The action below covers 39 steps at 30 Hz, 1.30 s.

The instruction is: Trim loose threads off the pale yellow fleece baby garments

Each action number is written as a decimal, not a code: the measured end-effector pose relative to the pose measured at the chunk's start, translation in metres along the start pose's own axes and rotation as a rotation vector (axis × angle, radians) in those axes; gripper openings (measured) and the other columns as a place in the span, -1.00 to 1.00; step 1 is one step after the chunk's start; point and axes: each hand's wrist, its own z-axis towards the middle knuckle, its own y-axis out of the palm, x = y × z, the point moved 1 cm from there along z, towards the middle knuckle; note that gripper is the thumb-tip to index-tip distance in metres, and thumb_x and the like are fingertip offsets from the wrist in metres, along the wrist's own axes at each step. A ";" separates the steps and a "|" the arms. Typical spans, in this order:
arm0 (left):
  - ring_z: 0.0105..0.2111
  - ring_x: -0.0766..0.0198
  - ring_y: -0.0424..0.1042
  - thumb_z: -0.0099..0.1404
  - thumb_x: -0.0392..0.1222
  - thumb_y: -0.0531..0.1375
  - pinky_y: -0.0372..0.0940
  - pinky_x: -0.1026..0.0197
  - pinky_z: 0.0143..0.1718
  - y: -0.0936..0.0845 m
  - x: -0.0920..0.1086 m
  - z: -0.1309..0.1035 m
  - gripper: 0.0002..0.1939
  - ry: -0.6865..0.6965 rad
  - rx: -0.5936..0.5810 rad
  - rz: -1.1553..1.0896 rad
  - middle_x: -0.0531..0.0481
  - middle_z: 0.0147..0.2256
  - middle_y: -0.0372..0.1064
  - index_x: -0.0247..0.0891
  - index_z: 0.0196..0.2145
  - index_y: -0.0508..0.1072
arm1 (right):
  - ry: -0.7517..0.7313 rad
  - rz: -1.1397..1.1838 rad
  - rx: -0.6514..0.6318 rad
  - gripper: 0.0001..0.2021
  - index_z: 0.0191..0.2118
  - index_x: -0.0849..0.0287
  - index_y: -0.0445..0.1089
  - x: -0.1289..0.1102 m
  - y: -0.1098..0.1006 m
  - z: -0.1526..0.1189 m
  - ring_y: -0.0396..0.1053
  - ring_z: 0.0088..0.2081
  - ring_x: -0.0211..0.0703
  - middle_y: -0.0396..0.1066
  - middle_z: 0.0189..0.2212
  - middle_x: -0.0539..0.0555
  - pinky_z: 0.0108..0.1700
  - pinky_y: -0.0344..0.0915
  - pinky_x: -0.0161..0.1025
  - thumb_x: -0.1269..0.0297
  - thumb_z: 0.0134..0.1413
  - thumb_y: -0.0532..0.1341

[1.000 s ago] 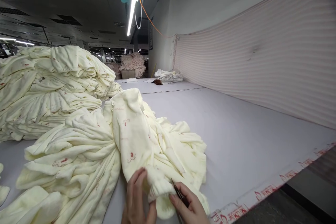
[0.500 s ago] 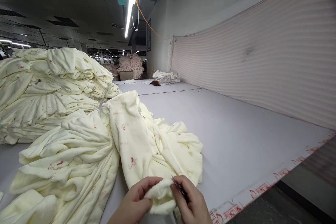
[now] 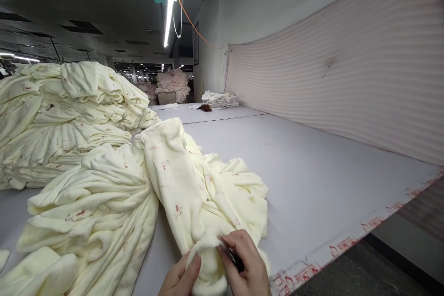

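A pale yellow fleece garment [image 3: 176, 185] with small red prints lies on the table, its near end lifted at the bottom centre. My left hand [image 3: 182, 275] pinches the rolled, open edge of that end between thumb and fingers. In my right hand [image 3: 243, 261] is a small dark pointed tool [image 3: 233, 256], like thread snips, its tip at the garment's edge. Right fingers also touch the fabric there. Another gathered yellow garment [image 3: 97, 212] lies to the left.
A tall heap of yellow garments [image 3: 62, 120] fills the left. The pale table [image 3: 312, 171] extends right to a taped edge. Folded white cloths [image 3: 218, 99] and a brown tuft [image 3: 206, 107] sit at its far end. A striped pink cloth [image 3: 340, 64] hangs along the wall.
My left hand has moved lower and right, its thumb now upright on the fabric edge. The garment's opening has turned and dropped slightly. My right hand with the tool has shifted a little left.
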 end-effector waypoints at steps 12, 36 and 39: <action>-0.05 0.00 0.44 0.23 0.02 0.19 0.13 -0.06 0.13 0.010 0.000 0.010 -0.62 -0.058 -0.146 -0.508 -0.12 -0.20 0.55 -0.23 -0.07 0.50 | 0.143 -0.129 0.020 -0.85 -0.44 0.09 0.21 0.004 0.007 0.000 0.15 -0.47 -0.21 0.13 -0.51 -0.05 -0.54 0.05 -0.35 0.23 0.13 0.14; -0.24 0.14 0.39 0.24 0.07 0.16 0.23 0.20 -0.17 0.021 -0.012 0.010 -0.68 0.263 0.119 0.225 -0.08 -0.29 0.45 -0.23 -0.26 0.52 | 0.450 0.051 -0.023 -0.68 -0.50 0.13 0.22 0.043 -0.017 -0.025 0.12 -0.51 -0.26 0.11 -0.59 -0.13 -0.44 0.13 -0.35 0.03 -0.08 0.30; -0.28 0.15 0.37 0.27 0.03 0.11 0.24 0.21 -0.22 0.026 -0.017 0.006 -0.72 0.373 0.294 0.508 -0.06 -0.34 0.36 -0.23 -0.33 0.47 | 0.557 0.386 0.085 -0.65 -0.50 0.16 0.26 0.056 -0.011 -0.033 0.15 -0.47 -0.29 0.15 -0.55 -0.13 -0.42 0.14 -0.38 0.04 -0.17 0.37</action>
